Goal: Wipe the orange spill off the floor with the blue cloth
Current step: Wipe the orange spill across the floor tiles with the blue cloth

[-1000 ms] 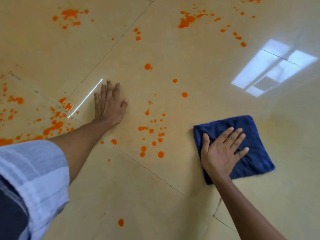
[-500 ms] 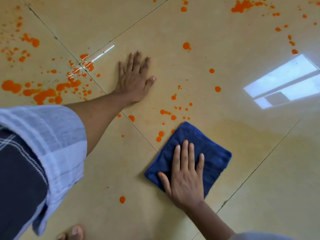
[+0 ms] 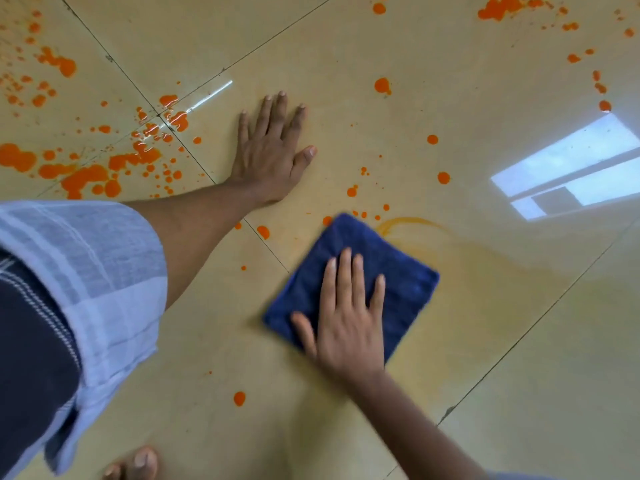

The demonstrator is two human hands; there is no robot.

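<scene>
Blue cloth [image 3: 391, 271] flat under my right hand [image 3: 349, 327], fingers straight, mid-wipe; left hand [image 3: 270, 157] splayed on floor [image 3: 519, 341]; next: push fwd into orange spill [image 3: 351, 191] drops just beyond cloth.

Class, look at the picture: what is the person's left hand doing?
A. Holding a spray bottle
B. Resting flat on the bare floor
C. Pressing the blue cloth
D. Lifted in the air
B: the left hand lies flat, fingers spread, on the floor, while the right hand presses the blue cloth.
</scene>
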